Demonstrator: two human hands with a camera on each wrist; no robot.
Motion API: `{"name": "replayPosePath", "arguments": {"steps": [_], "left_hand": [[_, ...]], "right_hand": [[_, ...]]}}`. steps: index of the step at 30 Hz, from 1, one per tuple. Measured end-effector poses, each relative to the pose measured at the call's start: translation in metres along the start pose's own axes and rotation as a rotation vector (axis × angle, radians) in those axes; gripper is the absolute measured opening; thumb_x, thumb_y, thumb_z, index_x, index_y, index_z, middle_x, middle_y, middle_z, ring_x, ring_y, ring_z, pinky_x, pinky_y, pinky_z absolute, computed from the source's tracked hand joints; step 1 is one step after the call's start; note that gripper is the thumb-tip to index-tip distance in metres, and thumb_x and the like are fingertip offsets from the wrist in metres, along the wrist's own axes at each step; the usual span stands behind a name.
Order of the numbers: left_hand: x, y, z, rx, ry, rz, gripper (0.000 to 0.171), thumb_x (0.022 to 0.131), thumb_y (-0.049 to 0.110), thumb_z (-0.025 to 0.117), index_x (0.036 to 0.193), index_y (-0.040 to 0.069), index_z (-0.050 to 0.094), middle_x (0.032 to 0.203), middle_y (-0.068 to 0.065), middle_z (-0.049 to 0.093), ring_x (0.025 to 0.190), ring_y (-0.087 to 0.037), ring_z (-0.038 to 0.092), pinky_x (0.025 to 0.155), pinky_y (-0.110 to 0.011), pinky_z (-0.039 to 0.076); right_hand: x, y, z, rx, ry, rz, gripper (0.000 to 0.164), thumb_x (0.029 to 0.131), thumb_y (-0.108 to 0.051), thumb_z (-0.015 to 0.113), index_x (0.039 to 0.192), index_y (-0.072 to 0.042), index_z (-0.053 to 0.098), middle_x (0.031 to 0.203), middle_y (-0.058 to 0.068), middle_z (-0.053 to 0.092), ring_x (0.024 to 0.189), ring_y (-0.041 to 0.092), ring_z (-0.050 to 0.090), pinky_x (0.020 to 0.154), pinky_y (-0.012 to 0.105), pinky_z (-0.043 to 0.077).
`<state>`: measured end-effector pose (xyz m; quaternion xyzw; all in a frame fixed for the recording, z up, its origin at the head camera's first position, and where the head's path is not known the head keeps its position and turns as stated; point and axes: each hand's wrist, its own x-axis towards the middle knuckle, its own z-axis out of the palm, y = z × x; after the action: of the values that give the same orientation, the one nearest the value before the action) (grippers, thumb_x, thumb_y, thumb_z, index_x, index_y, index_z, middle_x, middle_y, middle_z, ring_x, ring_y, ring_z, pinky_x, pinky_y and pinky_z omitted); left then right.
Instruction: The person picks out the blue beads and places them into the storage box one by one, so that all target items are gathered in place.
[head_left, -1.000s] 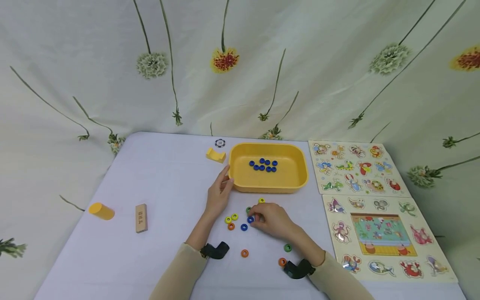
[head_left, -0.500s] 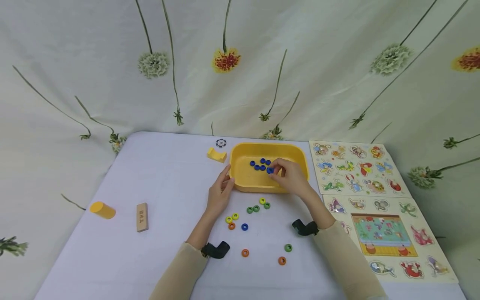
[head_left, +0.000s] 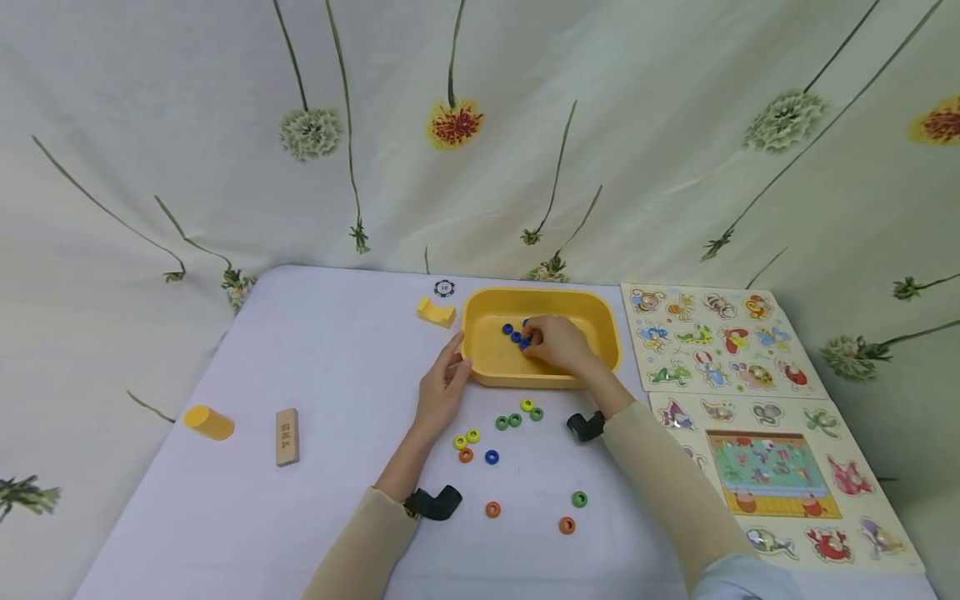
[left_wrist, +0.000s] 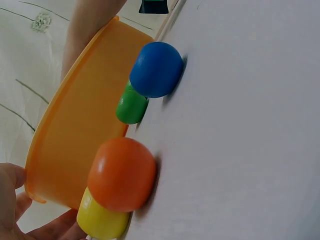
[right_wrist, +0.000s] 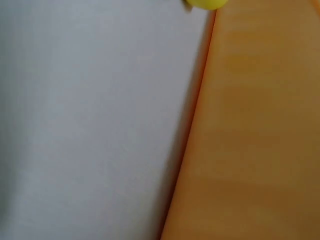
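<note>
My right hand (head_left: 558,342) is down inside the yellow tray (head_left: 491,369), fingertips pinching a blue bead (head_left: 524,343). Beside those fingers lie several other blue beads (head_left: 507,329), some covered by the hand. My left hand (head_left: 441,390) rests against the tray's left side, its fingers fairly straight and thumb at the rim; the left wrist view shows that thumb (left_wrist: 11,176) by the tray's corner. In front of the tray lies one loose blue bead (head_left: 492,457). The right wrist view holds the tray's outer wall (right_wrist: 240,150) but no hand.
Green beads (head_left: 514,420), yellow beads (head_left: 461,442) and orange beads (head_left: 492,509) are scattered before the tray. Left stand a wooden block (head_left: 287,437) and a yellow cylinder (head_left: 209,422). A yellow notched block (head_left: 436,312) and a chip (head_left: 444,288) sit behind. Sticker boards (head_left: 708,337) lie right.
My right hand has picked a blue bead off the table, carried it up over the tray and moved left among the beads inside. The left hand has stayed at the tray's side.
</note>
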<state>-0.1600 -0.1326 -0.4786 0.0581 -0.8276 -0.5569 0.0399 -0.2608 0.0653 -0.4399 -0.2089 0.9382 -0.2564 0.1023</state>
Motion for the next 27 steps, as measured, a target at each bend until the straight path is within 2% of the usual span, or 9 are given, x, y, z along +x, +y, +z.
{"name": "replayPosePath", "arguments": {"steps": [4,9,12,17,22,27], "left_hand": [[-0.001,0.000,0.000,-0.003,0.003,0.005,0.045,0.090,0.042,0.044,0.132,0.047,0.030,0.115,-0.004,0.051,0.099,-0.019,0.055,0.082,-0.036,0.048],[-0.001,0.000,0.000,-0.004,-0.002,0.009,0.045,0.089,0.044,0.043,0.133,0.046,0.030,0.117,-0.004,0.051,0.100,-0.019,0.055,0.082,-0.035,0.048],[-0.001,0.000,-0.002,0.002,0.001,0.009,0.046,0.089,0.044,0.043,0.133,0.045,0.030,0.117,-0.004,0.051,0.100,-0.018,0.055,0.083,-0.035,0.048],[-0.001,0.002,-0.002,0.007,-0.001,-0.004,0.045,0.090,0.044,0.043,0.132,0.047,0.029,0.118,-0.004,0.051,0.102,-0.018,0.053,0.084,-0.035,0.047],[-0.002,0.003,-0.001,-0.004,-0.018,-0.005,0.046,0.090,0.044,0.043,0.134,0.045,0.029,0.121,-0.004,0.049,0.104,-0.019,0.052,0.086,-0.035,0.047],[-0.001,0.003,-0.002,0.000,-0.012,0.009,0.047,0.090,0.044,0.043,0.135,0.042,0.030,0.120,-0.005,0.050,0.103,-0.020,0.053,0.085,-0.036,0.047]], "right_hand": [[-0.003,0.001,-0.001,0.028,0.017,0.017,0.019,0.075,-0.019,0.069,0.093,-0.014,0.064,0.070,-0.001,0.056,0.064,0.015,0.050,0.057,0.026,0.040],[-0.018,0.004,-0.006,0.105,0.134,0.017,0.024,0.077,-0.023,0.068,0.099,-0.014,0.064,0.072,-0.001,0.056,0.064,0.015,0.049,0.057,0.026,0.039],[-0.033,0.003,-0.010,0.157,0.214,-0.021,0.027,0.077,-0.024,0.068,0.101,-0.011,0.064,0.070,-0.001,0.055,0.061,0.017,0.045,0.053,0.025,0.036],[-0.069,0.003,-0.009,0.239,0.295,-0.123,0.026,0.077,-0.020,0.069,0.099,-0.010,0.064,0.067,-0.003,0.054,0.055,0.016,0.042,0.047,0.022,0.033],[-0.099,-0.005,0.003,0.298,0.328,-0.207,0.022,0.076,-0.018,0.070,0.097,-0.015,0.065,0.068,-0.009,0.053,0.055,0.008,0.041,0.047,0.019,0.034],[-0.119,-0.024,0.017,0.331,0.232,-0.333,0.022,0.075,-0.020,0.071,0.096,-0.016,0.065,0.069,-0.013,0.054,0.053,0.003,0.040,0.045,0.018,0.035]]}}
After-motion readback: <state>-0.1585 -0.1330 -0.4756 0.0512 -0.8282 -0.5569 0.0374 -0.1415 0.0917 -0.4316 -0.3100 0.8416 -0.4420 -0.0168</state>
